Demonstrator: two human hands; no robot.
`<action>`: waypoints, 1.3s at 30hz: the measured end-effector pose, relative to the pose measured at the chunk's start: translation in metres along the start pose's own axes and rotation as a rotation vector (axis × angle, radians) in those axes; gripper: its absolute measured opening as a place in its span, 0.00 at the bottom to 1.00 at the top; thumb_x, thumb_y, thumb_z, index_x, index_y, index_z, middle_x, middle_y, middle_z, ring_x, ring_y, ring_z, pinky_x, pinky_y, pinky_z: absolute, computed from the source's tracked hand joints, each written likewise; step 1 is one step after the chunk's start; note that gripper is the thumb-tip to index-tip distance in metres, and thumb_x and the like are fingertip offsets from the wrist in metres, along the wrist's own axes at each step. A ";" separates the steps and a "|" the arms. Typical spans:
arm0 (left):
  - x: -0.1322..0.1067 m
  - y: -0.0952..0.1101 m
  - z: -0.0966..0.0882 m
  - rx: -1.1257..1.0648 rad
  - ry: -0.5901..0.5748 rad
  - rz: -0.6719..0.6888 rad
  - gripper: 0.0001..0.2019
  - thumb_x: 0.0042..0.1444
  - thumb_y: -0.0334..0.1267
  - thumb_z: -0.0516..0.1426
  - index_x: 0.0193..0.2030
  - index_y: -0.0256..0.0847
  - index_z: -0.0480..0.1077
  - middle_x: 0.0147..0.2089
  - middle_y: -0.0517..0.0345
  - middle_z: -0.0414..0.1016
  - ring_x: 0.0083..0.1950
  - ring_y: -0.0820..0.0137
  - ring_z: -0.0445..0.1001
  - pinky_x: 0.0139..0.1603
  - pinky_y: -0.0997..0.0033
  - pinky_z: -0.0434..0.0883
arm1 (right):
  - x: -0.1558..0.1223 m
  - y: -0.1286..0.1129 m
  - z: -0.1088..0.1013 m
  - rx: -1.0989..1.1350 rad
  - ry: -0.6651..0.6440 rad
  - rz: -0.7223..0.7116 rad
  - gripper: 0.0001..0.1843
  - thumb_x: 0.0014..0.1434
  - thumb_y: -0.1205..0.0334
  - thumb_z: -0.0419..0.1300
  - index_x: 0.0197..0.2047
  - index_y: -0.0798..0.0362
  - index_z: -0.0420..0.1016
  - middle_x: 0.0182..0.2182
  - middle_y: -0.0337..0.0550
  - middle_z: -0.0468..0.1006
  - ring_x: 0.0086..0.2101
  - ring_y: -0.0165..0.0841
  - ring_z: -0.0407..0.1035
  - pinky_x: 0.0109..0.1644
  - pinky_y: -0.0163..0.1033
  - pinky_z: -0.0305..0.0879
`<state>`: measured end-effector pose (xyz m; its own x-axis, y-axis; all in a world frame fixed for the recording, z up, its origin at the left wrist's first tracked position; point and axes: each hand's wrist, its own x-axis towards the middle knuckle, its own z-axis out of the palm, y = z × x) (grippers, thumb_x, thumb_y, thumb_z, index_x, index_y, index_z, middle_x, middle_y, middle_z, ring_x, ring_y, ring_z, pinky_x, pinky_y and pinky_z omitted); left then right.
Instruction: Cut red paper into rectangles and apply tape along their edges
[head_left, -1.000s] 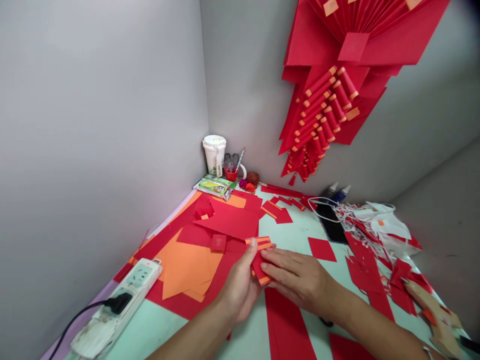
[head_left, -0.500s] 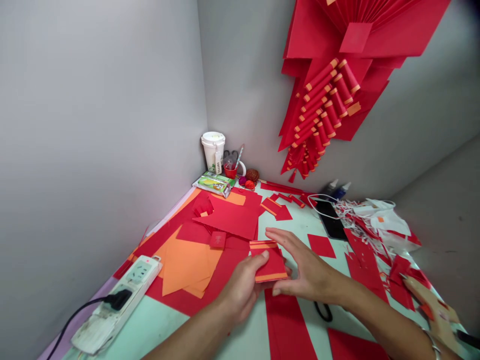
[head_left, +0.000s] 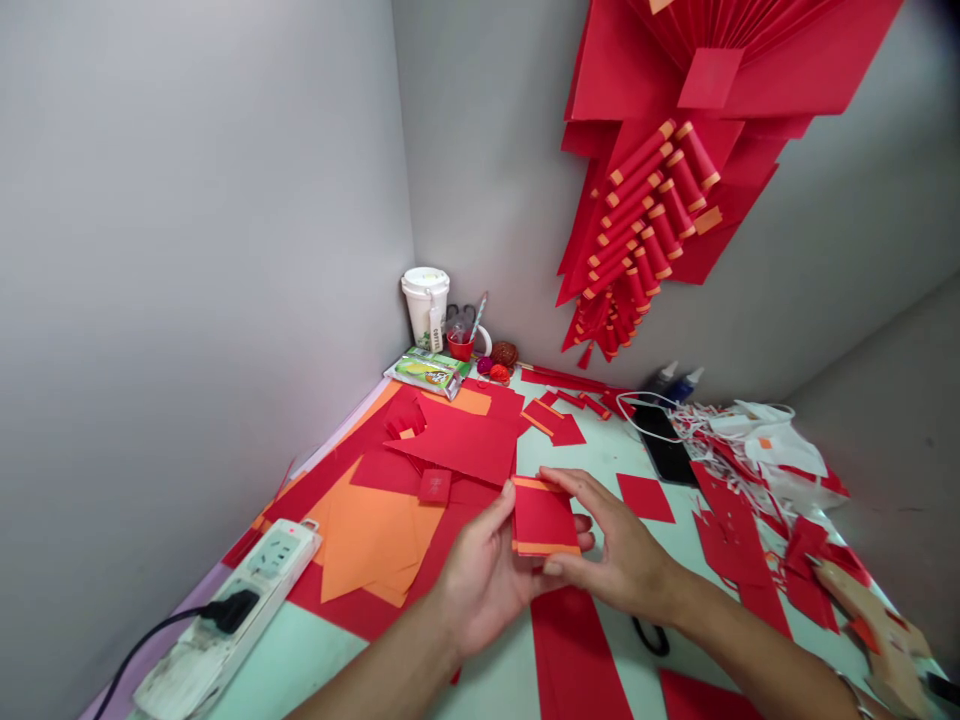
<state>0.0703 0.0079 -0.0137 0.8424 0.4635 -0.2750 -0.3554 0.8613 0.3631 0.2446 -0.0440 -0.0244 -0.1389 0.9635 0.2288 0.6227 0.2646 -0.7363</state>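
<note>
A small stack of red paper pieces with orange strips [head_left: 544, 517] along the top and bottom edges is held over the table. My left hand [head_left: 491, 570] cradles the stack from below and from its left side, thumb along the left edge. My right hand [head_left: 622, 550] grips its right side, with the index finger at the top edge and the thumb at the lower right corner. Beneath the hands lies a long red paper strip [head_left: 577, 660]. The black loop of a handle [head_left: 651, 637] shows partly under my right forearm.
Red sheets [head_left: 465, 440] and orange sheets [head_left: 371, 530] cover the table's left half. A power strip [head_left: 232, 610] with a black plug lies front left. A phone [head_left: 664, 445], paper scraps and a tan glue gun [head_left: 870, 630] are on the right. A firecracker decoration [head_left: 652, 215] hangs on the wall.
My right hand has closed in on the paper stack and now touches its edges. My left thumb has slid from the stack's face to its left edge, and the stack sits straighter.
</note>
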 end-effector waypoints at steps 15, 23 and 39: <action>0.002 0.002 -0.001 0.136 0.203 0.064 0.29 0.64 0.55 0.48 0.48 0.27 0.73 0.42 0.35 0.77 0.37 0.61 0.76 0.36 0.67 0.71 | 0.086 0.081 -0.025 -0.322 0.151 0.262 0.29 0.58 0.49 0.62 0.58 0.56 0.68 0.56 0.57 0.70 0.58 0.49 0.61 0.62 0.55 0.56; 0.002 0.006 -0.001 0.126 0.175 0.053 0.33 0.63 0.60 0.45 0.46 0.27 0.74 0.40 0.37 0.77 0.36 0.61 0.75 0.35 0.66 0.71 | 0.118 0.108 -0.006 -0.516 0.138 0.306 0.20 0.64 0.55 0.59 0.56 0.53 0.69 0.57 0.49 0.69 0.54 0.43 0.65 0.58 0.57 0.61; 0.002 -0.002 0.002 0.054 0.164 0.089 0.24 0.65 0.54 0.48 0.47 0.34 0.73 0.39 0.46 0.77 0.35 0.65 0.74 0.41 0.61 0.72 | 0.006 -0.021 -0.023 -0.216 0.016 -0.086 0.29 0.58 0.58 0.63 0.62 0.47 0.61 0.56 0.49 0.68 0.57 0.42 0.62 0.61 0.50 0.61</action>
<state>0.0731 0.0061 -0.0136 0.7297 0.5690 -0.3793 -0.3998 0.8050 0.4384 0.2480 -0.0452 0.0071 -0.1877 0.9366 0.2959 0.7597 0.3294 -0.5607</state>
